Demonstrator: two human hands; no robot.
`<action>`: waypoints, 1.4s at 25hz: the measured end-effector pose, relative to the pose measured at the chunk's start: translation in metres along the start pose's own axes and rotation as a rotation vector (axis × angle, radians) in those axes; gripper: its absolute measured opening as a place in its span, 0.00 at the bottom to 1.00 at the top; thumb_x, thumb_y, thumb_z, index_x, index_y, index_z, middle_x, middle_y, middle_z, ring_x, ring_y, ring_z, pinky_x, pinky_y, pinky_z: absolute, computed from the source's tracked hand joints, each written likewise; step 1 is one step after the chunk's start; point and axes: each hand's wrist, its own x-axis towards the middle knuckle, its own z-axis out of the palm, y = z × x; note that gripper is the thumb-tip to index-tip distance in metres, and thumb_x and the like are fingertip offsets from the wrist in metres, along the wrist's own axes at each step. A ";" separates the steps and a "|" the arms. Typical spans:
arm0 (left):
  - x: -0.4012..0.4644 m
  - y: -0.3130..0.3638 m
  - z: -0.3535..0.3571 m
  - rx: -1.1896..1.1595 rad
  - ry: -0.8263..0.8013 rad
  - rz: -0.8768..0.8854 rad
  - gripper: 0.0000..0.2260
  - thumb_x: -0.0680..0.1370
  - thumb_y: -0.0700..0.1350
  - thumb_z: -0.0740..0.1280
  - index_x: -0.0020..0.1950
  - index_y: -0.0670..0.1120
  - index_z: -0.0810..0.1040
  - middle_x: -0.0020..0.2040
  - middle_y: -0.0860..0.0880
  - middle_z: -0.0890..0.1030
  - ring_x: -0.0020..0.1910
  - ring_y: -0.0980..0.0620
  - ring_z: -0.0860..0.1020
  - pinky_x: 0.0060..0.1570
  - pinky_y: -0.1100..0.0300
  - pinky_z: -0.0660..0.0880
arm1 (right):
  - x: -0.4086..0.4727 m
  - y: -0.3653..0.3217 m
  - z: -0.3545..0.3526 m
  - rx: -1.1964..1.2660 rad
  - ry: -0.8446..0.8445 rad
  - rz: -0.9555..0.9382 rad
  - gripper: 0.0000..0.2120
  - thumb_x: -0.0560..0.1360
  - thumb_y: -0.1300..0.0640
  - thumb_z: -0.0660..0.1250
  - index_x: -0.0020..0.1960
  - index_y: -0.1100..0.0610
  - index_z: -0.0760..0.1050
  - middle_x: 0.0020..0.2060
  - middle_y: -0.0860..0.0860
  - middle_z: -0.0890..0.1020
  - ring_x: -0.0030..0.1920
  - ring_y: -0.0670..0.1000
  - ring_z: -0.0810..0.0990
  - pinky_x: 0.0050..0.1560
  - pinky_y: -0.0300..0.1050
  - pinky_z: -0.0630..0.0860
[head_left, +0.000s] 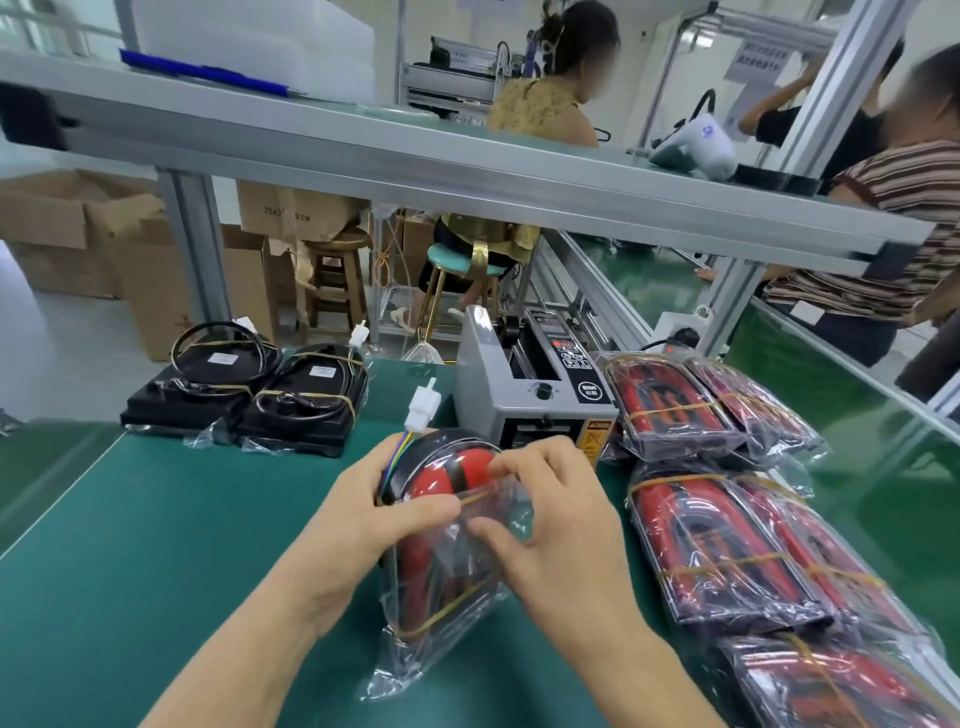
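Note:
A red-and-black part (441, 561) stands upright on the green mat (156, 545), half inside a clear plastic bag (415, 649) and bound with yellow rubber bands. A wire bundle with a white connector (423, 408) sticks up from its top. My left hand (374, 519) grips the part's left side, thumb across the front. My right hand (550, 519) pinches the bag's open edge near the top, fingers curled over the red face.
A grey tape dispenser (535, 395) stands just behind the part. Bagged red-and-black parts (727, 545) are stacked to the right. Two black units with coiled cables (249, 395) lie at the back left. People sit and stand beyond the aluminium shelf (467, 171).

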 end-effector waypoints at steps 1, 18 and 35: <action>-0.004 -0.002 0.003 0.006 0.022 0.006 0.22 0.61 0.47 0.75 0.54 0.53 0.80 0.48 0.45 0.84 0.44 0.52 0.81 0.42 0.65 0.76 | -0.002 -0.005 0.000 0.114 -0.018 0.060 0.18 0.70 0.59 0.72 0.58 0.49 0.76 0.50 0.42 0.75 0.52 0.41 0.74 0.54 0.40 0.71; 0.000 0.008 -0.013 0.301 -0.131 0.209 0.28 0.59 0.53 0.76 0.58 0.64 0.77 0.58 0.59 0.81 0.59 0.58 0.78 0.61 0.65 0.71 | 0.018 0.025 -0.017 0.886 -0.329 0.077 0.18 0.67 0.59 0.72 0.56 0.57 0.78 0.56 0.49 0.81 0.59 0.46 0.78 0.61 0.43 0.72; -0.019 -0.010 -0.004 0.553 0.275 0.443 0.24 0.62 0.50 0.70 0.59 0.52 0.78 0.52 0.54 0.73 0.50 0.57 0.76 0.51 0.76 0.68 | -0.012 0.043 0.014 0.647 -0.115 0.137 0.02 0.76 0.51 0.64 0.47 0.46 0.75 0.35 0.49 0.83 0.38 0.49 0.78 0.45 0.42 0.72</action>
